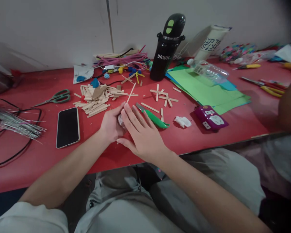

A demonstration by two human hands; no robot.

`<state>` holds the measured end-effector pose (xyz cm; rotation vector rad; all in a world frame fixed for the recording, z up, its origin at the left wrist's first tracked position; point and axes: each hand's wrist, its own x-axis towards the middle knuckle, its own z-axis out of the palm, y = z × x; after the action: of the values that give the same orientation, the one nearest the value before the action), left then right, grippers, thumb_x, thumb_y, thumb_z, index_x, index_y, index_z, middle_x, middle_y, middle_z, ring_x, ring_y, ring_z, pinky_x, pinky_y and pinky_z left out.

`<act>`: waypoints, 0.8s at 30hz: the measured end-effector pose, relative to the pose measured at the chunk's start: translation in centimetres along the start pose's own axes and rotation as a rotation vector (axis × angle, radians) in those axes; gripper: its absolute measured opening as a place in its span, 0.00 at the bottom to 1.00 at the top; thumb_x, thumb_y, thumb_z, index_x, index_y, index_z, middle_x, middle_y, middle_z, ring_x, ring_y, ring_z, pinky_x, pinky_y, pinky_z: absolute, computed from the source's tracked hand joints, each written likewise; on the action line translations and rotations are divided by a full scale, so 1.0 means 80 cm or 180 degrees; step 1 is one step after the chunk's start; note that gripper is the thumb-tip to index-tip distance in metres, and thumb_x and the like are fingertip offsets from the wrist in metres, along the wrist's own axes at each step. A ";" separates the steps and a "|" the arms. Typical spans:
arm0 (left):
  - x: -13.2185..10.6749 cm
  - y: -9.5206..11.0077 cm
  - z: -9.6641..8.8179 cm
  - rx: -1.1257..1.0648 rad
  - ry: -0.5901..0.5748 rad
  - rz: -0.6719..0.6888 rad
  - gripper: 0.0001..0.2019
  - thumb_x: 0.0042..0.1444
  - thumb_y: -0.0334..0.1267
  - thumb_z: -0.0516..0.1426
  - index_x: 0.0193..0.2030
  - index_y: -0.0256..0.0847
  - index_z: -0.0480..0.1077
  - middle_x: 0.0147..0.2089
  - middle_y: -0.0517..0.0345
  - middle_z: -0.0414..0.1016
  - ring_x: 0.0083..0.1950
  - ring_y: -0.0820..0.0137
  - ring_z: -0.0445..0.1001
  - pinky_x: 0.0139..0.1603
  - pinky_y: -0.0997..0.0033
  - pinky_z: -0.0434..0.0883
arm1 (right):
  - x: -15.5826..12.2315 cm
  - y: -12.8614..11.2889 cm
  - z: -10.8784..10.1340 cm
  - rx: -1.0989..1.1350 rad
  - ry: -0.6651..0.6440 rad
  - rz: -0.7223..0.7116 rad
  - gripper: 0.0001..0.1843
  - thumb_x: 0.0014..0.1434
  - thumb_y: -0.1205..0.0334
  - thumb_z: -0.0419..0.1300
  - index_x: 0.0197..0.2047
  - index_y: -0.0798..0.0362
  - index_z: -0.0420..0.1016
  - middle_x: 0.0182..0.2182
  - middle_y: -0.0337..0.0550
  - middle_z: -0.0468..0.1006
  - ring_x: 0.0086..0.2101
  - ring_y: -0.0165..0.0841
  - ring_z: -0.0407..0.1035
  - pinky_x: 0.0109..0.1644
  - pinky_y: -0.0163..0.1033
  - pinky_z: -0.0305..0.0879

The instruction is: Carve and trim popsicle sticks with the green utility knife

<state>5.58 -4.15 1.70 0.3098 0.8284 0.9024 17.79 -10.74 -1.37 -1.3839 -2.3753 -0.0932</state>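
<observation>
My left hand (111, 125) is cupped around a crumpled whitish piece (121, 120), which is mostly hidden between my palms. Over it lies my right hand (144, 134), its fingers stretched out flat. Just beyond my fingertips a thin wooden craft stick (131, 93) points away; I cannot tell whether it is held or rests on the table. A green-handled cutter (155, 119) lies beside the right fingers. Past it are crossed craft sticks (168, 98) and a loose stick (149, 107). A lump of white material (182, 121) sits to the right.
Left stand a phone (68, 127), scissors (59, 97), a wire bundle (16, 123) and a craft-stick pile (93, 100). A black bottle (166, 48) is behind, with coloured paper (208, 97) and a purple device (210, 118) rightward. Another person's arm (289, 100) reaches in.
</observation>
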 end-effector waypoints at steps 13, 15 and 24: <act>-0.004 0.006 -0.007 0.0256 -0.0944 0.0158 0.23 0.68 0.37 0.45 0.19 0.39 0.58 0.16 0.64 0.49 0.16 0.77 0.54 0.18 0.76 0.58 | -0.003 0.055 -0.013 0.0856 -0.0115 0.1129 0.46 0.67 0.35 0.41 0.74 0.64 0.45 0.72 0.61 0.46 0.71 0.49 0.41 0.70 0.62 0.48; -0.003 0.004 -0.006 0.0301 -0.0896 0.0120 0.23 0.68 0.38 0.45 0.19 0.39 0.58 0.16 0.64 0.49 0.16 0.77 0.53 0.17 0.77 0.57 | -0.004 0.048 -0.021 0.0906 0.0116 0.0787 0.43 0.68 0.38 0.42 0.76 0.58 0.40 0.73 0.55 0.42 0.72 0.45 0.36 0.71 0.61 0.46; -0.012 0.011 -0.006 0.0145 -0.0797 0.0351 0.23 0.69 0.37 0.42 0.20 0.39 0.57 0.16 0.64 0.53 0.16 0.78 0.55 0.18 0.77 0.57 | -0.011 0.011 0.000 0.0382 -0.0159 0.0297 0.43 0.67 0.37 0.45 0.72 0.63 0.54 0.71 0.56 0.52 0.71 0.44 0.44 0.73 0.56 0.46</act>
<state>4.41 -4.39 2.37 0.5016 0.6055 0.9263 18.97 -11.01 -1.79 -1.4525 -2.3108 0.1088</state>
